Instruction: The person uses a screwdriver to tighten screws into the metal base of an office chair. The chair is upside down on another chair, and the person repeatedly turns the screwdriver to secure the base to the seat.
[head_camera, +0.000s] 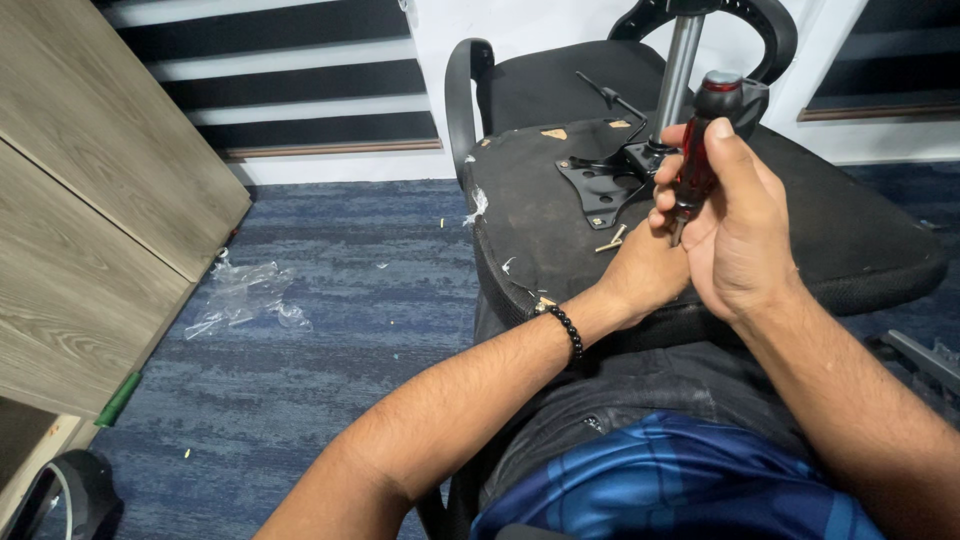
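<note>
Nearest the lens: blue patterned shirt (680, 480) and dark trousers (620, 400), both forearms reaching forward over them. Right hand (735, 235) wrapped firmly round a screwdriver (700, 150) with red-and-black handle, thumb laid along the grip, handle top upward, shaft pointing down and mostly hidden behind the fingers. Left hand (645, 270) just beneath, touching the right, fingers curled toward the screwdriver tip; whether pinching anything, cannot tell. Black bead bracelet (565, 330) on the left wrist.

Directly ahead, overturned black office chair seat (540, 210), underside up, torn at the edge with white padding showing. Black metal mounting plate (605, 185) on the seat, chrome gas cylinder (678, 70) rising from it beside the screwdriver handle. Small brass-coloured screw (612, 240) loose on the seat, near the left hand. Curved armrest (462, 95) at the seat's far left.

Blue carpeted floor (330, 330) around, crumpled clear plastic wrap (245, 295) lying near a wood-grain cabinet (90, 190) on the left.
</note>
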